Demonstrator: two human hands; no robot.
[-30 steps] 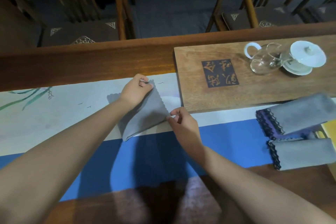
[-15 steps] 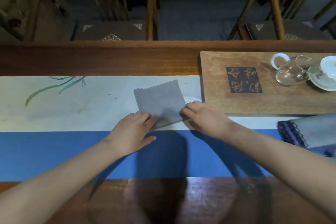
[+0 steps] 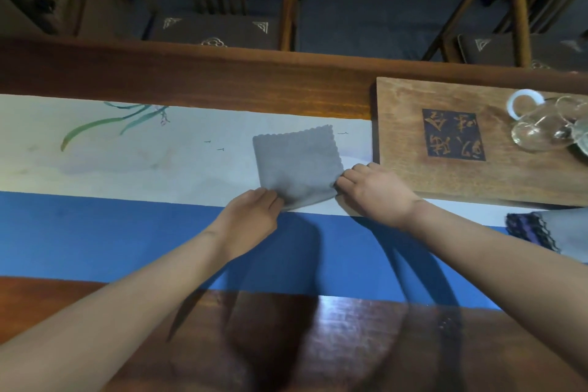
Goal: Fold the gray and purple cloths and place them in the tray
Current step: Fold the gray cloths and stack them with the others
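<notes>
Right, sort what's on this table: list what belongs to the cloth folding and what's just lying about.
Belongs to the job:
- gray cloth, pinched at its near corners by the left hand and right hand
- wooden tray
- gray and purple cloths at the right edge

Just lying about:
- glass pitcher on the tray
- painted table runner

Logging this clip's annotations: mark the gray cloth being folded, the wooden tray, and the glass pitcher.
gray cloth (image 3: 297,162), head view, middle of its flat top face.
wooden tray (image 3: 397,124), head view, bare wood left of the dark inscription.
glass pitcher (image 3: 537,130), head view, its clear body.
</notes>
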